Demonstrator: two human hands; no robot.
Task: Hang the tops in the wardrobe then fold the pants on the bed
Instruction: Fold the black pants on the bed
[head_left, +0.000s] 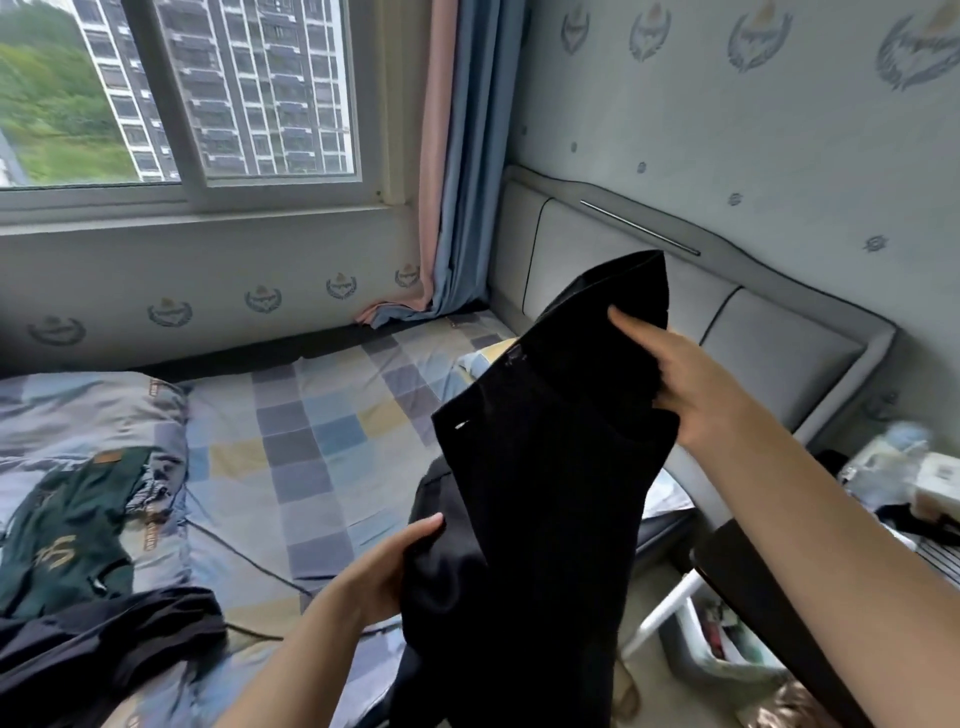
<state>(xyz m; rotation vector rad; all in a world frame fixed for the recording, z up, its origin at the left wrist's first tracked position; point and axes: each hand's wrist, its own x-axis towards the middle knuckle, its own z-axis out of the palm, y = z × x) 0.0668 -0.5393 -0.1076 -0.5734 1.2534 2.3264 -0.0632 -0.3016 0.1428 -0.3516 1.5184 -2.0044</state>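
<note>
I have the black pants (540, 467) lifted above the bed (311, 415), right hand (691, 384) pinching the waistband, left hand (389, 566) gripping the fabric lower down. They hang bunched, so laying them down now could fold in creases or let a leg slide off the bed's edge.

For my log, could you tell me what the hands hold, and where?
Black pants: right hand grips the waistband, left hand a leg.
</note>
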